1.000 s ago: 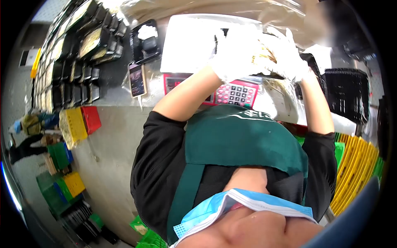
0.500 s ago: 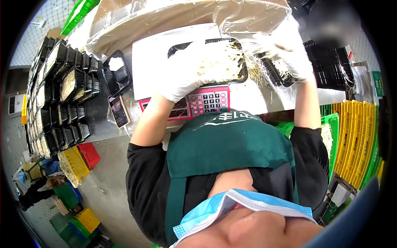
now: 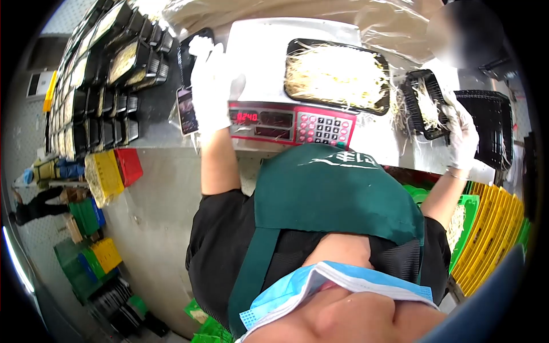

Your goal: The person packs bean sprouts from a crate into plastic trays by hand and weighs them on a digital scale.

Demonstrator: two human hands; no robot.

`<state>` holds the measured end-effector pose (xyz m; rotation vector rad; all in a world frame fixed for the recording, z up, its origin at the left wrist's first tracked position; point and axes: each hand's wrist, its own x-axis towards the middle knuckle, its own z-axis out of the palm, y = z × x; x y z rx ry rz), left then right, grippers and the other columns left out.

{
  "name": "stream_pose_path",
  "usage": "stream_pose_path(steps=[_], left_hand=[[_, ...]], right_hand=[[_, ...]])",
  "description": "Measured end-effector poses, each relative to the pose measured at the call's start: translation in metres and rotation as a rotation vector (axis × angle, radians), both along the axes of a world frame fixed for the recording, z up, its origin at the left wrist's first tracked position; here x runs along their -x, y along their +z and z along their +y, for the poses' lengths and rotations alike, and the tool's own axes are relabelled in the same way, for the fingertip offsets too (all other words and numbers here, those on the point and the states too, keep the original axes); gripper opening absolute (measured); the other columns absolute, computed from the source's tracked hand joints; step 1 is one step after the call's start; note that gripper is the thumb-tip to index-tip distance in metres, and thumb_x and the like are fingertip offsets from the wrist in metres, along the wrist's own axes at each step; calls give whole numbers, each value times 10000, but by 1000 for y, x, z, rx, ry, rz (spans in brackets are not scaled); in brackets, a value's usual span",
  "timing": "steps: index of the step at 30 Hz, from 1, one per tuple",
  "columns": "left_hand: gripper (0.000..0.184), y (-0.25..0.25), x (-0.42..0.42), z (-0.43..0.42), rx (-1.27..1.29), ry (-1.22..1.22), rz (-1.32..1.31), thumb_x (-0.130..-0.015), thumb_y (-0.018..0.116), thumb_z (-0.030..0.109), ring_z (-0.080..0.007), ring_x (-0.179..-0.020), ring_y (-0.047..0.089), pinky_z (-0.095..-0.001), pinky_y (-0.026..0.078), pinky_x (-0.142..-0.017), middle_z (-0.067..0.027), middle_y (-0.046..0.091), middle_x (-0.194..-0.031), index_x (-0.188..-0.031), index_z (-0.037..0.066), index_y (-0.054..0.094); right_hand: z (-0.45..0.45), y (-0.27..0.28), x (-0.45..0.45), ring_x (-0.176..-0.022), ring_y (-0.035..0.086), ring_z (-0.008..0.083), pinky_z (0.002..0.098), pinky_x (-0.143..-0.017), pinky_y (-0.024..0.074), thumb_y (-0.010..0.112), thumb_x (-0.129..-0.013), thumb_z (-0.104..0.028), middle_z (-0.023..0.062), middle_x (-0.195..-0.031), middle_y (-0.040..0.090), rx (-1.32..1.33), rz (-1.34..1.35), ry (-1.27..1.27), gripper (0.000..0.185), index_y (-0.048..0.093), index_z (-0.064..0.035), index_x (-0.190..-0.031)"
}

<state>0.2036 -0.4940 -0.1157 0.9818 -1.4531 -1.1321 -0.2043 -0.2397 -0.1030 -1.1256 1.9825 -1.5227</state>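
Observation:
My left hand [image 3: 210, 91], in a white glove, is over the left edge of the scale [image 3: 326, 127], fingers stretched out and thumb apart. Its fingertips are by a small black tray [image 3: 187, 63] and a white item in it; contact is unclear. In my gloved right hand [image 3: 462, 134] is the right rim of a small black tray [image 3: 413, 94] with some bean sprouts [image 3: 428, 108], fingers bent over its edge. On the scale's metal plate [image 3: 257, 57] rests a larger black tray [image 3: 337, 106] full of pale sprouts. The red display reads 0.240.
Filled black trays [image 3: 86, 86] are stacked at the left. A phone [image 3: 187, 111] lies near my left hand. Empty black trays [image 3: 486, 126] stand at the right, above yellow crates [image 3: 492, 228]. Plastic film [image 3: 257, 12] covers the back. Loose sprouts lie between the trays.
My left hand has moved off the sprout-filled tray to the left, opening. My right hand has gone from above the small tray to its right rim. The camera view has shifted.

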Motion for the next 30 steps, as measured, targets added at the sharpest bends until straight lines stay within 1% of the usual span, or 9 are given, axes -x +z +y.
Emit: stream_pose_path(steps=[4, 8, 10, 14, 22, 24, 26, 28, 30], left_hand=[[491, 11, 54, 47, 48, -196, -79, -921, 503, 242, -249, -1152, 509, -349, 401, -982, -137, 492, -1311, -1338, -1, 410], [676, 9, 102, 55, 581, -515, -589, -811, 646, 393, -369, -1126, 485, -407, 370, -981, -225, 512, -1231, -1291, -34, 439], [644, 2, 113, 49, 892, -471, -594, -812, 645, 383, -358, -1041, 540, -392, 434, -904, -222, 556, -1151, -1268, -29, 454], [572, 4, 124, 44, 669, -585, -330, -810, 644, 365, -334, -939, 596, -377, 485, -807, -208, 585, -1077, -1210, -17, 499], [478, 18, 88, 46, 927, -457, -767, -769, 701, 345, -279, -857, 627, -377, 503, -760, -152, 644, -971, -1096, 13, 593], [590, 23, 77, 51, 237, -590, -424, -756, 728, 407, -252, -912, 628, -363, 500, -803, -155, 647, -1006, -1141, -9, 565], [702, 26, 79, 65, 102, -619, -191, -764, 722, 463, -259, -928, 629, -372, 503, -830, -165, 642, -986, -1202, -37, 501], [624, -9, 81, 61, 693, -429, -595, -763, 717, 376, -284, -929, 618, -392, 502, -812, -174, 628, -974, -1195, -23, 507], [595, 12, 104, 57, 807, -423, -686, -741, 709, 324, -293, -932, 607, -400, 494, -812, -171, 614, -1000, -1186, -16, 510]], right_hand=[[-73, 31, -109, -1324, 362, 288, 397, -1088, 270, 752, -697, -444, 173, -1384, 437, 177, 454, 470, 798, 483, -8, -1310], [-121, 23, -120, -1265, 397, 358, 416, -1069, 287, 725, -685, -480, 174, -1396, 399, 144, 1054, 545, 844, 426, -41, -1341], [-126, 23, -100, -1206, 455, 330, 405, -1043, 318, 700, -716, -449, 168, -1324, 478, -28, 827, 714, 772, 447, -42, -1322], [-114, 13, -92, -1150, 495, 310, 409, -1003, 350, 679, -742, -432, 163, -1254, 534, -29, 844, 659, 698, 484, -46, -1290], [-97, 27, -90, -1242, 435, 318, 406, -1038, 338, 740, -677, -481, 169, -1336, 470, -43, 875, 559, 787, 500, -46, -1287], [-89, 36, -94, -1299, 378, 298, 393, -1077, 295, 793, -653, -406, 171, -1399, 399, 60, 602, 498, 844, 449, -34, -1328], [-94, 21, -97, -1326, 340, 287, 386, -1094, 271, 825, -630, -336, 160, -1431, 356, 83, 418, 488, 906, 392, -32, -1365], [-102, 15, -116, -1327, 336, 294, 389, -1088, 280, 790, -673, -344, 156, -1441, 343, 124, 328, 512, 895, 353, -28, -1387], [-111, 28, -135, -1271, 404, 310, 380, -1057, 326, 695, -777, -321, 180, -1378, 406, 55, 505, 526, 722, 383, -10, -1349]])
